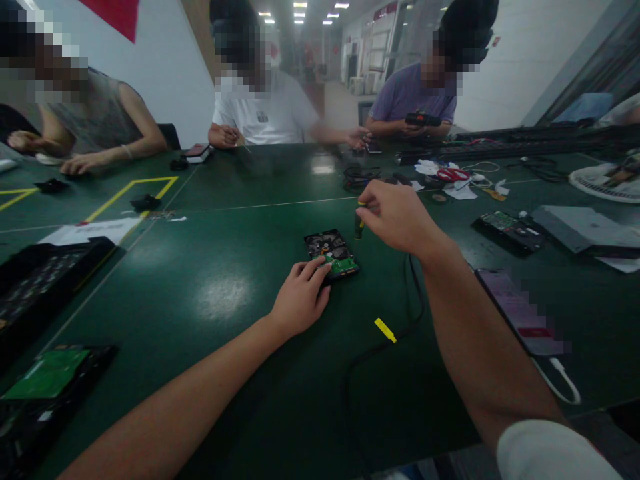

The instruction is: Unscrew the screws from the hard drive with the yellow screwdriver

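Observation:
A hard drive (327, 245) with a green circuit board on its near part lies on the dark green table (240, 367). Fingers of my left hand (303, 297) rest on the drive's near left edge, spread a little and gripping nothing. Right of the drive and above the tabletop, my right hand (397, 217) pinches a small screwdriver (359, 223) with a dark and yellow handle. The screwdriver points down, apart from the drive; its tip is too faint to make out.
A black cable with a yellow tag (385, 330) runs beside my right forearm. Further right are a phone (520, 310), another drive (510, 231) and a grey box (587, 229). Black trays (50, 283) stand at left. Three people sit across the table.

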`<state>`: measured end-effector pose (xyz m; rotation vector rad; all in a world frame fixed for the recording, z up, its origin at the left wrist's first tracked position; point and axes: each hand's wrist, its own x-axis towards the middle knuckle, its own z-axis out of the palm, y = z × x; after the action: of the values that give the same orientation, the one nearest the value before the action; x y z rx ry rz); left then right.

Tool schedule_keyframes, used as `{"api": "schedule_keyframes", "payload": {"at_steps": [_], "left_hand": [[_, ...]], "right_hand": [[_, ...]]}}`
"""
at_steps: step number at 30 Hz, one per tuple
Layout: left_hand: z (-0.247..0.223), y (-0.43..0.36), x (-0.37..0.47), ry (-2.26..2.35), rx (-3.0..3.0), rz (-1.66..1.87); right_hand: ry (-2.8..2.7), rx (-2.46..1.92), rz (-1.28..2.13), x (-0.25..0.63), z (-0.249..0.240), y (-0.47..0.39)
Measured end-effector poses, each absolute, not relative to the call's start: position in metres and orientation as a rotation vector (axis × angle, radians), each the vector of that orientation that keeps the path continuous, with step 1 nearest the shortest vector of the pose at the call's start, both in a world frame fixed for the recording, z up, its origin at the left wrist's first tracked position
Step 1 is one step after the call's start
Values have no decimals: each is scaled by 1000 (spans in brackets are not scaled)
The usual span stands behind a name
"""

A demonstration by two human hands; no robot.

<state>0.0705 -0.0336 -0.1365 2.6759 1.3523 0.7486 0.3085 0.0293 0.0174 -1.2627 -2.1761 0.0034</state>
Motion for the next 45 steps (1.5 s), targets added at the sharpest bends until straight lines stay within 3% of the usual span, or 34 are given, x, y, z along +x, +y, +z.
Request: {"api": "schedule_keyframes", "payload": {"at_steps": [45], "left_hand": [[-136,-34,70,1344,2676,751]], "right_hand": [[-2227,-1191,43,308,19,28]]}}
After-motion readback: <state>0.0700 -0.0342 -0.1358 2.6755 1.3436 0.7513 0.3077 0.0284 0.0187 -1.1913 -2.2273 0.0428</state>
